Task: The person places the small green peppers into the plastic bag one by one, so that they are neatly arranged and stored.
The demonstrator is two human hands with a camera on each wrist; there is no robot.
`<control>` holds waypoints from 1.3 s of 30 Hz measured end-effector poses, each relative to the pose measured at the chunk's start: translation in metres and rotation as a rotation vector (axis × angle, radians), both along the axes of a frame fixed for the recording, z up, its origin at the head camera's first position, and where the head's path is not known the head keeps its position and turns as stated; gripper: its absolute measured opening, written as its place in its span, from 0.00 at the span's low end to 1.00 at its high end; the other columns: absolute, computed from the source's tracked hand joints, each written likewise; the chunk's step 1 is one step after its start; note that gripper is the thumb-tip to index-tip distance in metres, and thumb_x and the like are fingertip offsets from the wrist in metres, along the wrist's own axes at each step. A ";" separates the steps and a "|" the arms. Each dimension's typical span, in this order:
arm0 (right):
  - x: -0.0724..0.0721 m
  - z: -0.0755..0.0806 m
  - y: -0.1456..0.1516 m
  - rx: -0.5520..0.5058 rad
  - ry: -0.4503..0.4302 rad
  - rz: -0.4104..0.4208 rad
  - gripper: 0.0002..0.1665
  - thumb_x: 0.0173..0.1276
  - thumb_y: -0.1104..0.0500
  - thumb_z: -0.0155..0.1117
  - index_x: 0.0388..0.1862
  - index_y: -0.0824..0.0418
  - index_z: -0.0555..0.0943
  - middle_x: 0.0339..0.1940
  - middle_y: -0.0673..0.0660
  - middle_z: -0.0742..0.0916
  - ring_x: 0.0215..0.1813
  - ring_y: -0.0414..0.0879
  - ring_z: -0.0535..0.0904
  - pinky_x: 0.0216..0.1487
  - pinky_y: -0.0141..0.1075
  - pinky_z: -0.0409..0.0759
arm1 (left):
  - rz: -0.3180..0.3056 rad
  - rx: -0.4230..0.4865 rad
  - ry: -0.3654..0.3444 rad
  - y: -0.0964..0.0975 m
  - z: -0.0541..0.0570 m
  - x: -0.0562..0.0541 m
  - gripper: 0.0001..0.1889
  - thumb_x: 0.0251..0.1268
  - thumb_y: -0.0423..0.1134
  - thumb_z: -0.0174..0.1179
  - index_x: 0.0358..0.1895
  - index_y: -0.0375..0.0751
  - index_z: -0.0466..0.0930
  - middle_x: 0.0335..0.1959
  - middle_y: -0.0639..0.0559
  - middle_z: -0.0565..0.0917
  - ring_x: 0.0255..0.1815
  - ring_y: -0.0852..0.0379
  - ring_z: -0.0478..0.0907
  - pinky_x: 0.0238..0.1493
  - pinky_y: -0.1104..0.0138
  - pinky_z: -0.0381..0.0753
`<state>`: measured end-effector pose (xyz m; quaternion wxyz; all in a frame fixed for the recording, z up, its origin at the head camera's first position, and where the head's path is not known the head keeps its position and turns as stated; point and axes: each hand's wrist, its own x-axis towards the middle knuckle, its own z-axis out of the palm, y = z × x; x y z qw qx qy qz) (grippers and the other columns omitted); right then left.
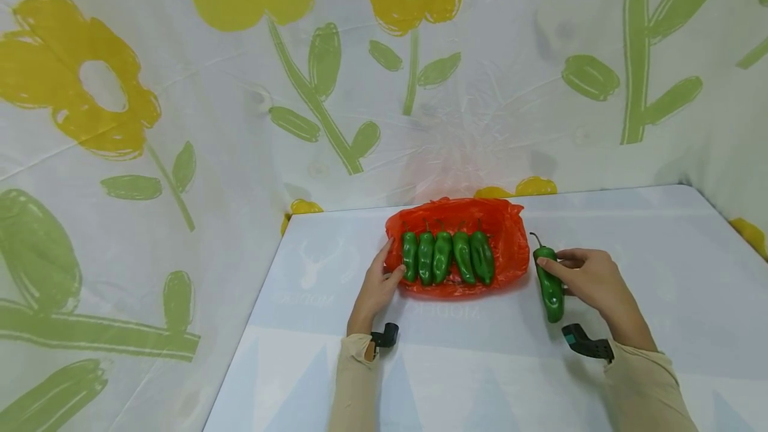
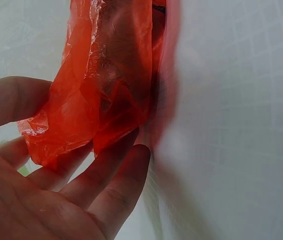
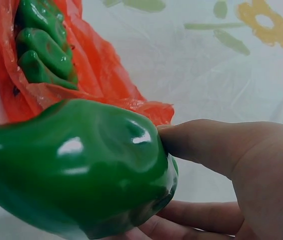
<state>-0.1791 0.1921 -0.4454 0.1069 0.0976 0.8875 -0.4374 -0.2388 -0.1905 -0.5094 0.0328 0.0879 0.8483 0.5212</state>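
Observation:
My right hand (image 1: pixel 591 279) pinches a green pepper (image 1: pixel 549 289) between thumb and fingers, to the right of an orange-red plastic bag (image 1: pixel 510 265). The held pepper (image 3: pixel 76 165) has its thin stem pointing away from me in the head view. Several more green peppers (image 1: pixel 443 255) lie side by side in a row inside the spread-open bag, stems toward the back. At the bag's left edge, my left hand (image 1: pixel 378 289) holds the plastic. In the left wrist view, its thumb is on one side of the crumpled bag (image 2: pixel 76 110) and its fingers on the other.
The bag stands near the back edge of a white table (image 1: pixel 456 365) with faint printed patterns. Behind and to the left hangs a white curtain (image 1: pixel 504 119) with yellow flowers and green leaves. Each wrist wears a small black camera (image 1: pixel 390 335).

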 end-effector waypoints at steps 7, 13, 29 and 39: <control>-0.002 0.004 -0.002 0.009 0.015 -0.001 0.54 0.72 0.31 0.59 0.72 0.78 0.68 0.66 0.80 0.78 0.48 0.54 0.87 0.46 0.46 0.91 | 0.004 -0.009 -0.004 0.001 -0.002 -0.001 0.36 0.77 0.39 0.56 0.84 0.45 0.54 0.83 0.39 0.60 0.79 0.38 0.65 0.73 0.44 0.75; -0.006 0.011 -0.006 -0.012 0.035 0.015 0.54 0.72 0.30 0.59 0.72 0.77 0.69 0.66 0.79 0.78 0.48 0.52 0.88 0.47 0.47 0.91 | 0.010 -0.012 -0.009 0.001 0.000 0.000 0.36 0.77 0.39 0.56 0.84 0.45 0.53 0.83 0.39 0.60 0.80 0.38 0.64 0.73 0.44 0.75; -0.014 0.032 -0.018 -0.041 0.105 0.063 0.49 0.73 0.34 0.61 0.70 0.77 0.71 0.63 0.78 0.81 0.44 0.47 0.88 0.45 0.44 0.91 | 0.012 -0.007 -0.023 0.001 -0.001 -0.001 0.37 0.77 0.41 0.55 0.83 0.40 0.52 0.82 0.38 0.61 0.78 0.38 0.66 0.73 0.44 0.75; -0.022 0.039 -0.028 -0.056 0.150 0.085 0.48 0.73 0.36 0.62 0.69 0.78 0.73 0.60 0.77 0.83 0.41 0.46 0.89 0.42 0.44 0.92 | 0.011 0.015 -0.026 0.000 0.001 0.000 0.37 0.77 0.41 0.56 0.83 0.38 0.52 0.82 0.37 0.61 0.77 0.38 0.67 0.73 0.44 0.75</control>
